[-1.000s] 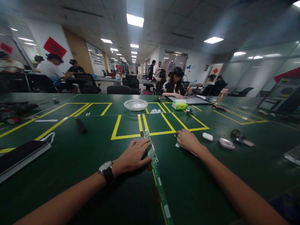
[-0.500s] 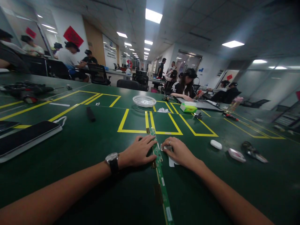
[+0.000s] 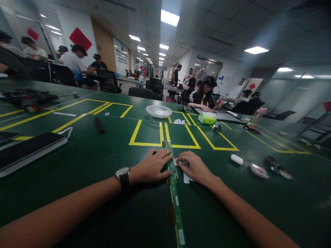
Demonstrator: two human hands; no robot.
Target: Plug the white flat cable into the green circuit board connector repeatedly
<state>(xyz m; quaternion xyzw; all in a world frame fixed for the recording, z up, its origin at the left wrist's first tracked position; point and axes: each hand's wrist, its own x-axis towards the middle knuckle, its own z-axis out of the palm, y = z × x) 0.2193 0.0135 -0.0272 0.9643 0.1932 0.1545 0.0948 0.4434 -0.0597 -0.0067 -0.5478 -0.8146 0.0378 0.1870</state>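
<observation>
A long, narrow green circuit board lies lengthwise in front of me on the green table, with brown flexible tabs along its left edge. My left hand, a watch on its wrist, rests from the left with fingers spread and their tips on the board. Beside the board's right edge, my right hand has thumb and fingers closed on a white flat strip that looks like a ribbon cable. Part of the strip is hidden under that hand, and whether its end touches the board I cannot tell.
A white basket and a green-and-white box stand farther back. To the left lie a black-and-white device and a black bar. White case, pink-white box lie right. Across the table sits a person.
My right hand has moved slightly left with the white strip, closer to the board. The board's near end has swung a little left. My left hand stays on the board.
</observation>
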